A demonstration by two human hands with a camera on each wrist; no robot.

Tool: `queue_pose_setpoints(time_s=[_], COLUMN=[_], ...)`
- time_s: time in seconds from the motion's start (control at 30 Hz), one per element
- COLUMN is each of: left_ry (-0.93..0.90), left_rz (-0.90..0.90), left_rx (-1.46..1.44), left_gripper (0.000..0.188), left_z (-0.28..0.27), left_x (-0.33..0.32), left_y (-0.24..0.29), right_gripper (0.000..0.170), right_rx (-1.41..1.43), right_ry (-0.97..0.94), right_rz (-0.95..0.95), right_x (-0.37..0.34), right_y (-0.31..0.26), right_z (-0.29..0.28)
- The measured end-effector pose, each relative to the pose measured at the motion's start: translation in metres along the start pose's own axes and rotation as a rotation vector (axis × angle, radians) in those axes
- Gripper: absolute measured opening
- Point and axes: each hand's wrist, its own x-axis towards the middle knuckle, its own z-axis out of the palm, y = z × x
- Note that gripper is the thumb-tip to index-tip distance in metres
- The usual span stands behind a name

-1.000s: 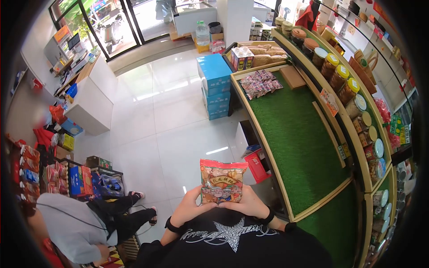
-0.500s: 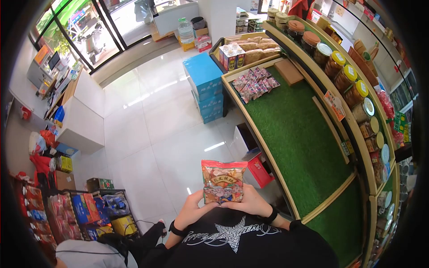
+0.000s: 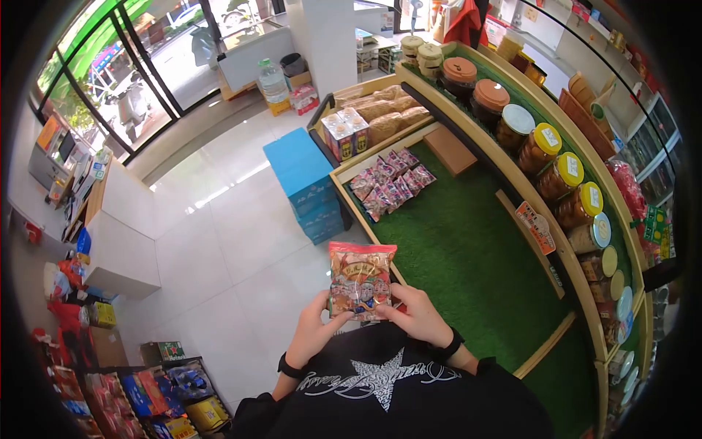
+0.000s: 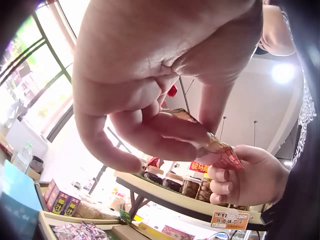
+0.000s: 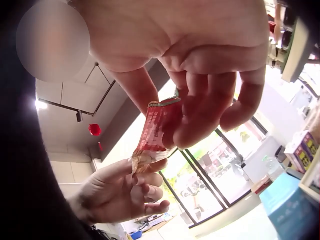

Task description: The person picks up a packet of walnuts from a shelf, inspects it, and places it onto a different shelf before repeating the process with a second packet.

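A small printed snack packet [image 3: 360, 282], with a red top edge and colourful pictures, stands upright in front of my chest in the head view. My left hand [image 3: 310, 333] pinches its left lower side, the thumb on the front face. On the other side my right hand [image 3: 418, 316] pinches the lower right corner the same way. From the left wrist, the packet [image 4: 225, 152] appears edge-on between thumb and fingers. The right wrist view shows its red printed side [image 5: 154, 129] between both hands.
To the right runs a wooden display stand with green turf [image 3: 468, 249], bearing a heap of small pink packets [image 3: 391, 183] and a brown box [image 3: 450, 151]. Lidded jars [image 3: 559, 175] line its upper shelf. Blue cartons [image 3: 303, 183] are stacked at its left corner. Snack crates [image 3: 157, 391] stand lower left.
The head view has turned right and come closer to the stand, whose turf now lies partly behind the packet. Someone in a grey top has left view. Both hands keep holding the packet.
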Motion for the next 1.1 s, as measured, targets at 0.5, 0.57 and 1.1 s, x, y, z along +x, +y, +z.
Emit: queue_pose_setpoints(time_s=[0.5,0.57,1.1], left_ry=[-0.556,-0.607,-0.81], left_rz=[0.069,0.132,0.19], left_rx=[0.133,0.118,0.139], left_gripper=[0.055,0.05,0.049], left_z=[0.037,0.04,0.038], left_x=[0.147,0.17,0.321], left_y=[0.004,-0.01,-0.007], right_gripper=[0.034,0.03,0.046], right_rx=[0.147,0.06,0.048], right_ry=[0.569,0.673,0.928], right_rz=[0.33,0.305,0.439], right_x=[0.015,0.018,0.119], right_y=[0.04,0.051,0.058], right_z=[-0.042,-0.042,-0.029])
